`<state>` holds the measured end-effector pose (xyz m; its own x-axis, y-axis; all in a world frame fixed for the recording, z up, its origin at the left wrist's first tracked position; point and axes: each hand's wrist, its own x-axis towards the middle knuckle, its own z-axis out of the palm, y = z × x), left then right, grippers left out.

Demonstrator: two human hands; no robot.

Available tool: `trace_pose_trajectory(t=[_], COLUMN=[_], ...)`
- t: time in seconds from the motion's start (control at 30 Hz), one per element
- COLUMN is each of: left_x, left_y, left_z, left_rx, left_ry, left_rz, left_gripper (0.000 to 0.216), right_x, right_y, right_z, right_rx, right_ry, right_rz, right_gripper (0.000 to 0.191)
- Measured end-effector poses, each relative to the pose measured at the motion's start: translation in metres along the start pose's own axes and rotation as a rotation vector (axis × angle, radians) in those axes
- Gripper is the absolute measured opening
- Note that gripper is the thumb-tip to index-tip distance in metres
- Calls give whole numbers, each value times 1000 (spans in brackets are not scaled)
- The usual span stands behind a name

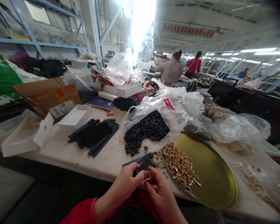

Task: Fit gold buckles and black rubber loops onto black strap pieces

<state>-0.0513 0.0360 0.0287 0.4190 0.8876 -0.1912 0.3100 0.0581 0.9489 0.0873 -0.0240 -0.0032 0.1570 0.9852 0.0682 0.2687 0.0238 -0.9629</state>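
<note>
At the table's front edge, my left hand [128, 179] pinches a dark strap [142, 165] between thumb and fingers. Close beside it, my right hand [160, 186] has its fingers closed on a small metal buckle [147, 176], which meets the strap's end. Whether the buckle is threaded on the strap I cannot tell. More dark straps [96, 133] lie stacked to the left. Small black loops [147, 129] spill from a clear plastic bag [177, 116] ahead of my hands. Gold buckles [179, 165] are heaped on the left side of a round gold tray [214, 174].
White box parts [76, 116] and a cardboard box [51, 96] stand on the left of the table [60, 158]. A blue book [100, 102] lies farther back. Plastic bags [242, 127] crowd the right side. Two people [171, 73] are in the background.
</note>
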Motion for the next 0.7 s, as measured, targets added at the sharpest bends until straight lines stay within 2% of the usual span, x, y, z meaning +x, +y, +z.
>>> trace_pose_trajectory(t=[0.13, 0.2, 0.23, 0.33, 0.47, 0.53, 0.63, 0.7], left_x=[10, 11, 10, 7, 4, 3, 0, -2], left_y=[-10, -12, -11, -8, -9, -12, -12, -9], left_z=[7, 10, 11, 10, 8, 9, 11, 12], left_rx=[-134, -169, -186, -231, -97, -50, -3, 75], left_ry=[-20, -49, -72, -133, -42, -28, -25, -14], left_rz=[-99, -128, -136, -129, -3, 37, 45, 47], left_gripper=[19, 23, 26, 32, 24, 21, 20, 18], right_x=[2, 5, 7, 14, 17, 14, 6, 1], right_y=[8, 9, 8, 5, -2, -4, -3, 1], right_z=[-10, -13, -15, -17, -11, -3, 9, 12], right_rx=[-496, -588, -586, -363, 167, 403, 681, 710], right_ry=[74, 76, 77, 120, 211, 202, 120, 89], right_rz=[-388, -478, -471, -259, 201, 351, 429, 405], right_gripper=[30, 24, 23, 16, 24, 29, 34, 35])
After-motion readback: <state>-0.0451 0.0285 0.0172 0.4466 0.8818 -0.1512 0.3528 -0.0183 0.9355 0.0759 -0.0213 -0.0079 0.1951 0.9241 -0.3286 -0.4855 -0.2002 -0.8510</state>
